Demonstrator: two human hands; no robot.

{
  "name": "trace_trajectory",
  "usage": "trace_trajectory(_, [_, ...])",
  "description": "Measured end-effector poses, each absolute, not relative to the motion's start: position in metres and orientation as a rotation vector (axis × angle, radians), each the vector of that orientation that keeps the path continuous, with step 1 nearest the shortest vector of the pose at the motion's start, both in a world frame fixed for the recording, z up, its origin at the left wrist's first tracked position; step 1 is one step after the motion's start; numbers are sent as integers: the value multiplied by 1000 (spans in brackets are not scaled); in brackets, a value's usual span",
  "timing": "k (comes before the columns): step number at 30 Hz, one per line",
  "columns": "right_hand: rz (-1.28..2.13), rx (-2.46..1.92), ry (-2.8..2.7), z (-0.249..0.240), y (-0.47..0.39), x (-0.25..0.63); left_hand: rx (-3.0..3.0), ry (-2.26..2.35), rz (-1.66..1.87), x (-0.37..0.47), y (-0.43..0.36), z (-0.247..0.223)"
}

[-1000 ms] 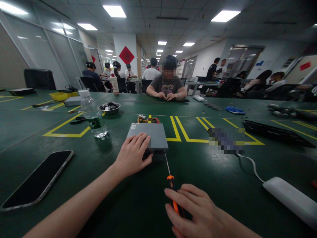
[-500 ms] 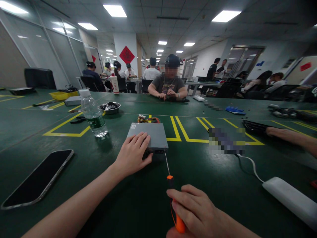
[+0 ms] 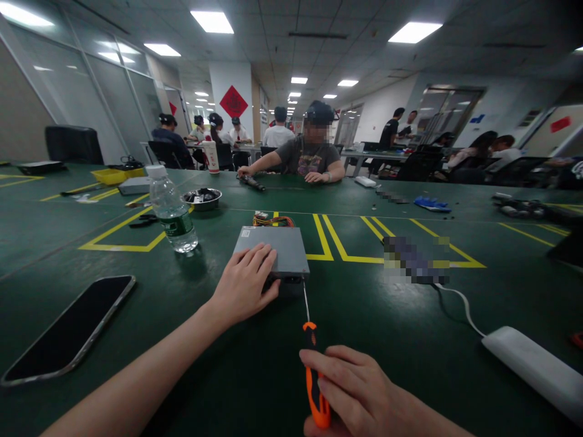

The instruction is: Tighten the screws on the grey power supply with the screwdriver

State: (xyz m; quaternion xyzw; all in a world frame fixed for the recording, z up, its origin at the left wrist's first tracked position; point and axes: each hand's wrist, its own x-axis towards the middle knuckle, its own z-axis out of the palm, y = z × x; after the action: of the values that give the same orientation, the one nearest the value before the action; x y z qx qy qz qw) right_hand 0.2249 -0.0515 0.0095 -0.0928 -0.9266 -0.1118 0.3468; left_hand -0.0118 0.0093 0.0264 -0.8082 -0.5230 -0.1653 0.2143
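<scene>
A grey metal computer power supply [image 3: 286, 246] lies on the green table, with a bundle of coloured wires [image 3: 273, 221] at its far side. My left hand [image 3: 248, 279] holds it by the near left part, fingers across the top and thumb at the front face. My right hand [image 3: 355, 388] is closed round the orange and black handle of a screwdriver [image 3: 311, 379]. The screwdriver's shaft points away from me, its tip at the lower right corner of the power supply's near face.
Left of the power supply stand a water bottle [image 3: 175, 215] and a metal bowl [image 3: 203, 198] of small parts. A phone [image 3: 70, 328] lies near left. At right are a blurred-out object [image 3: 414, 260] and a white power strip [image 3: 532, 364]. A person [image 3: 310, 152] sits opposite.
The screwdriver handle has turned in my right hand, its end shifting slightly left. The person opposite has reached an arm to a dark object. At right, another person's hand and a black object have left.
</scene>
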Motion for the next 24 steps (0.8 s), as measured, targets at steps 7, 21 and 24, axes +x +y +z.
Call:
trace_trajectory(7, [-330,-271,-2411,16,-54,221,-2238,-1433,-495,-13,11,24])
trace_trajectory(21, [-315,-240,-2451,17,-52,227,-2236,-1429,-514,-13,11,24])
trace_trajectory(24, [-357,-270,-2393,11,-54,226,-2237,-1431,-514,-13,11,23])
